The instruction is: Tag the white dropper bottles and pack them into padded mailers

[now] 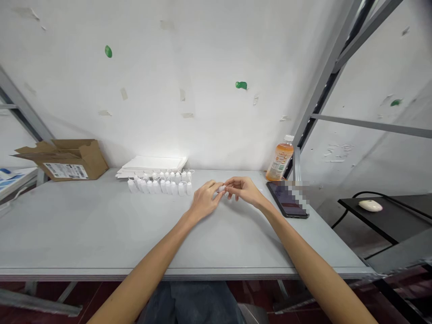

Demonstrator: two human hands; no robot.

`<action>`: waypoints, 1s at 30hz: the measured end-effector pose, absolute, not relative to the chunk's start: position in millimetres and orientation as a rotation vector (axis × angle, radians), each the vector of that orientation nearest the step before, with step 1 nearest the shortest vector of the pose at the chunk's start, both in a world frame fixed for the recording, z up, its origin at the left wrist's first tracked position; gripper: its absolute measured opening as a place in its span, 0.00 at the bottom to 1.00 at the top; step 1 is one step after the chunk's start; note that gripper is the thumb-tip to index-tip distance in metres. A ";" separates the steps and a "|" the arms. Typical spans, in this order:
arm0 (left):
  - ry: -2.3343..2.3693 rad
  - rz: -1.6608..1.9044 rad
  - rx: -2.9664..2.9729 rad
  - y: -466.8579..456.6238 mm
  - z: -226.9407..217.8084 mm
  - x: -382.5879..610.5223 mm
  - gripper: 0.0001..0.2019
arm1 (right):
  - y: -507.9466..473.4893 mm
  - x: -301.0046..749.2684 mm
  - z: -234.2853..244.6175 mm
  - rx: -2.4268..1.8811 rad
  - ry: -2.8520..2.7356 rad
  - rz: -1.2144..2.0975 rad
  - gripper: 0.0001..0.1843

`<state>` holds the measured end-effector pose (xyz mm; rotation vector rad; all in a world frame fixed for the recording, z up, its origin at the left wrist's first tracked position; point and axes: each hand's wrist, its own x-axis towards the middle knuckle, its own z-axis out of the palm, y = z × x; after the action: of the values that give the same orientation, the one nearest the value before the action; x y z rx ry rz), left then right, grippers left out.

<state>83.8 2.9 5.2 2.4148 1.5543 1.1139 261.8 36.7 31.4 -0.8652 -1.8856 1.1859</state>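
My left hand and my right hand meet above the middle of the grey table. Both pinch one small white piece between their fingertips; its exact form is too small to make out. Just to the left, several small white bottles stand in rows on the table. Behind them lies a stack of flat white sheets against the wall.
An open cardboard box sits at the table's far left. An orange drink bottle stands at the back right, with a dark tablet lying beside it. A grey metal rack frame rises at right, and a computer mouse rests on a black side surface.
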 end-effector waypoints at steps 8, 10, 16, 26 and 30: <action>1.639 1.189 2.597 4.4 1.9 85.5 0.10 | 35.1 258.5 30.6 -0.868 -1.848 1.176 0.17; 1.655 1.202 2.638 4.4 1.5 85.6 0.10 | 35.0 258.0 30.4 -0.855 -1.842 1.185 0.16; 1.632 1.275 2.664 2.8 1.3 86.1 0.09 | 34.4 254.4 27.8 -0.841 -1.809 1.221 0.16; 1.509 1.348 2.641 5.1 0.2 86.3 0.08 | 29.5 247.3 28.4 -0.869 -1.662 1.281 0.11; 1.479 1.375 2.636 4.6 0.1 87.3 0.08 | 28.7 245.6 29.5 -0.901 -1.607 1.295 0.10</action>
<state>87.3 4.6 0.1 2.6364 1.4789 1.3754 245.6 28.7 29.5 -0.9006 -1.6068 1.2951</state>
